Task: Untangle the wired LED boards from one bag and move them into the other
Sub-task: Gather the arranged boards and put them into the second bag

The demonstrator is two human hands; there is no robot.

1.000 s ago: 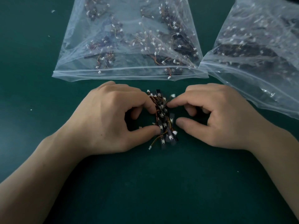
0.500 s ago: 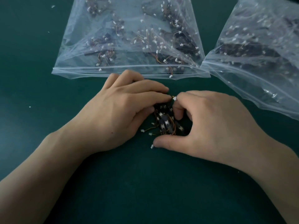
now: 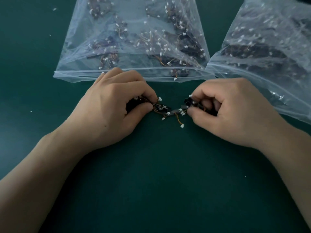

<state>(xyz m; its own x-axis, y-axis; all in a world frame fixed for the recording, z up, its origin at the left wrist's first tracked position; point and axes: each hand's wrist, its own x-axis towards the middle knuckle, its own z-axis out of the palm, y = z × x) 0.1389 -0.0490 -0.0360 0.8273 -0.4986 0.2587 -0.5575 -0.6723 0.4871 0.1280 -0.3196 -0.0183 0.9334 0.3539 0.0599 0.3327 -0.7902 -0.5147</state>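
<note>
Pinched wired LED boards (image 3: 169, 111) at both ends with curled left hand (image 3: 114, 105) and right hand (image 3: 225, 106), stretched low over surface (image 3: 159, 182) before middle bag (image 3: 151, 76), likely to pull tangled wires apart.

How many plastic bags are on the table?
2. The centre bag lies at the top middle; the right bag lies beside it, partly cut off by the frame. More may lie outside.

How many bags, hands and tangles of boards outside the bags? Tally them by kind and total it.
Bags: 2, centre bag and right bag.
Hands: 2, left hand and right hand.
Tangle: 1, gripped at each end by a hand.
Total: 5.
</note>
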